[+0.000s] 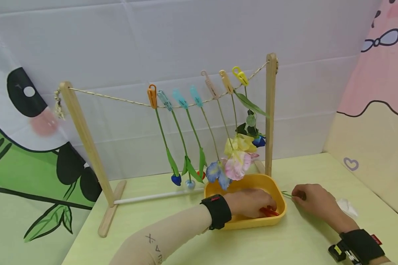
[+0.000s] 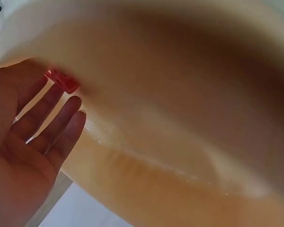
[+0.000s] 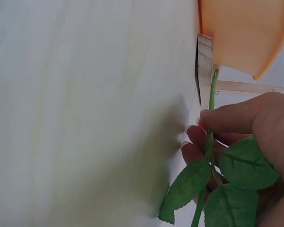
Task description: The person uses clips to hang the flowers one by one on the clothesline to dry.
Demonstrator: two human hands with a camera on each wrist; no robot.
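Note:
My left hand [image 1: 250,203] is down inside a yellow plastic basin [image 1: 248,223], its thumb and fingertips pinching a red clothespin [image 1: 268,212]. In the left wrist view the red clothespin [image 2: 62,81] shows at the fingertips, against the basin's wall. Right of the basin, my right hand [image 1: 315,200] holds the green stem [image 3: 212,92] of an artificial flower between thumb and fingers. Toothed green leaves [image 3: 248,163] hang below the grip in the right wrist view. A white bloom [image 1: 347,208] shows behind the right wrist, partly hidden by it.
A rope [image 1: 112,97] runs between two wooden posts [image 1: 269,121]. Several clothespins, such as an orange one [image 1: 152,96] and a yellow one [image 1: 240,76], hang artificial flowers from it upside down. The iris blooms [image 1: 237,163] hang over the basin's back rim. A white rod [image 1: 156,195] lies low behind.

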